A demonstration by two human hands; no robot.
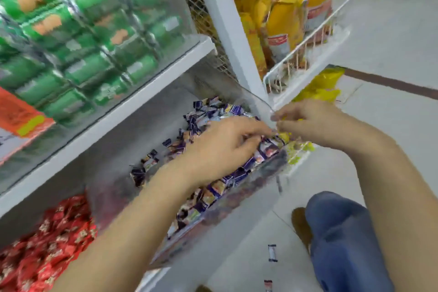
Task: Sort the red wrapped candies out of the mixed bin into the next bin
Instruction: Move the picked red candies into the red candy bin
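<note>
My left hand lies on the heap of purple and white candies in the clear bin, with its fingers bent down into the heap. The picture is blurry, so I cannot tell if it holds one. My right hand is at the bin's far corner, its fingertips squeezed together on something small and yellow. The red candies sit in a pile in the next bin to the left. Two candies lie on the floor by my knee.
</note>
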